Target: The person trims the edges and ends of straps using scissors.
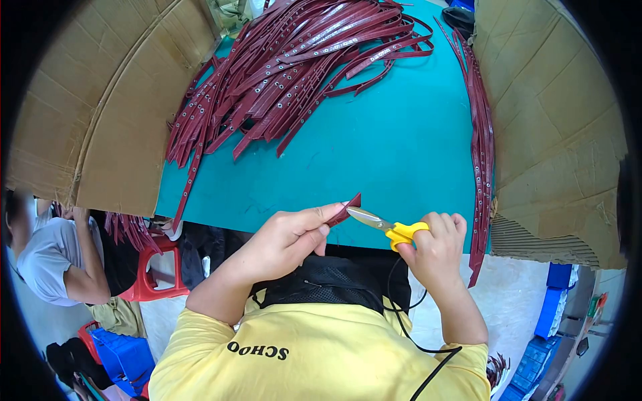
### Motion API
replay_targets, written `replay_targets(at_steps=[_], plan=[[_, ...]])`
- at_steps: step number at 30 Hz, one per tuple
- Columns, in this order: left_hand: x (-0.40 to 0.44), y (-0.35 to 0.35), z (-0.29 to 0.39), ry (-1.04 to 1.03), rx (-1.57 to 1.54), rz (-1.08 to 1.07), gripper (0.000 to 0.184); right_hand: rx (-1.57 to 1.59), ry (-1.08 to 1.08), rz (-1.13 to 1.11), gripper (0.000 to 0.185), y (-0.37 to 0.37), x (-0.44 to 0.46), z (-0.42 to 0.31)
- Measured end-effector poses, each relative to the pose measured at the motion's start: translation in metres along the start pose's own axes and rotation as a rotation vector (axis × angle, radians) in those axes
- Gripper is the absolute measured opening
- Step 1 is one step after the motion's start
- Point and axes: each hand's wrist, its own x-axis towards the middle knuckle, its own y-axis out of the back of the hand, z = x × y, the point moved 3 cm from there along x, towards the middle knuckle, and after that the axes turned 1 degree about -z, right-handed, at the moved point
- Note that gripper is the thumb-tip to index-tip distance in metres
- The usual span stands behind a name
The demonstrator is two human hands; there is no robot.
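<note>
Left hand: thumb and index finger clamped together on a dark red strap, its short pointed end standing up beyond the fingertips; the remaining fingers are curled in. Right hand: fingers closed around the yellow handles of the scissors; how they sit in the loops cannot be told. The blades point left, their tips at the held strap. Both hands are located at the near edge of the green tabletop. At the far left of that surface lies a large heap of eyeleted straps; a narrower bundle runs along the right side, beside a cardboard panel. A co-worker sits at left, near a red stool.
</note>
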Motion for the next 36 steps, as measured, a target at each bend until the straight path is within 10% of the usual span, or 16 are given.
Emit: replay_targets(at_steps=[36], plan=[[0.007,-0.004,-0.017,0.059,-0.185,-0.013,0.04,0.13,-0.057,-0.092,0.027,-0.016,0.0,-0.001]])
